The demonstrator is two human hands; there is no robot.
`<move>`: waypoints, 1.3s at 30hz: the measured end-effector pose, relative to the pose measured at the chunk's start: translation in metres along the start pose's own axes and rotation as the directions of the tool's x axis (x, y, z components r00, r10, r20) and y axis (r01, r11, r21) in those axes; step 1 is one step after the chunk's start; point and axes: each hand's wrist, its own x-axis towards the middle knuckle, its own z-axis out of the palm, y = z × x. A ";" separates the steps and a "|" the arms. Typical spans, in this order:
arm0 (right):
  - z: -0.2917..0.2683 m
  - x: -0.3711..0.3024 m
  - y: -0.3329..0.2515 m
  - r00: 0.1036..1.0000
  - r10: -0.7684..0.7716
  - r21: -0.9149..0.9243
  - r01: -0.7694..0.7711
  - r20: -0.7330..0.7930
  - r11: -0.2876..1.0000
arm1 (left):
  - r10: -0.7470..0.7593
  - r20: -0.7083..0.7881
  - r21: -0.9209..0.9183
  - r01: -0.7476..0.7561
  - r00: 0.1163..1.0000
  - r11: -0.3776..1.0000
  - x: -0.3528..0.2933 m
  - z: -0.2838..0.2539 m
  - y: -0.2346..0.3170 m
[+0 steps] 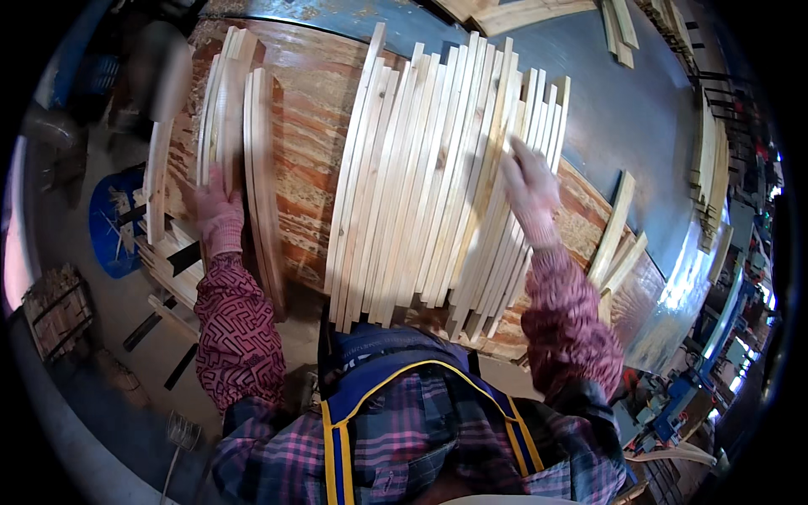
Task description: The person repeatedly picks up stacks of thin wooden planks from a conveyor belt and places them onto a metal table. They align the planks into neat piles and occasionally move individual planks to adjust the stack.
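Observation:
A wide row of pale wooden strips (404, 185) lies side by side across the worktable, their ends uneven. My right hand (532, 181) is over the right part of this row, fingers stretched out and a little blurred, with nothing visibly held. At the left, my left hand (220, 215) is closed around the near part of a small bundle of wooden boards (227, 109), thumb on top. Its other fingers are partly hidden. Just right of that hand stands a narrow pair of strips (263, 168), apart from the wide row.
The strips rest on a worn plywood board (305, 143) with a grey metal surface (623, 118) beyond. Loose wood pieces (613, 227) lie at the right. A blue tub (116, 225) with scraps stands on the floor at the left, near more offcuts. Stacked wood (711, 168) lines the far right.

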 end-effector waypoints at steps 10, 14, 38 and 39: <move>0.099 0.176 -0.126 0.878 0.009 -0.356 0.185 0.478 0.916 | 0.169 -0.147 -0.041 -0.176 0.975 0.983 -0.053 -0.030 0.047; 0.092 0.164 -0.138 0.893 0.175 -0.333 -0.029 0.416 0.942 | 0.340 0.175 -0.791 -0.074 0.924 0.608 -0.113 0.031 0.097; 0.051 -0.134 -0.155 0.741 -0.665 0.799 0.344 0.090 0.492 | 0.444 0.290 -0.952 0.208 0.848 0.224 -0.110 -0.064 0.071; 0.040 -0.131 -0.114 0.867 -0.429 0.720 0.128 0.253 0.682 | 0.364 0.250 -0.950 0.155 0.897 0.270 -0.102 -0.047 0.042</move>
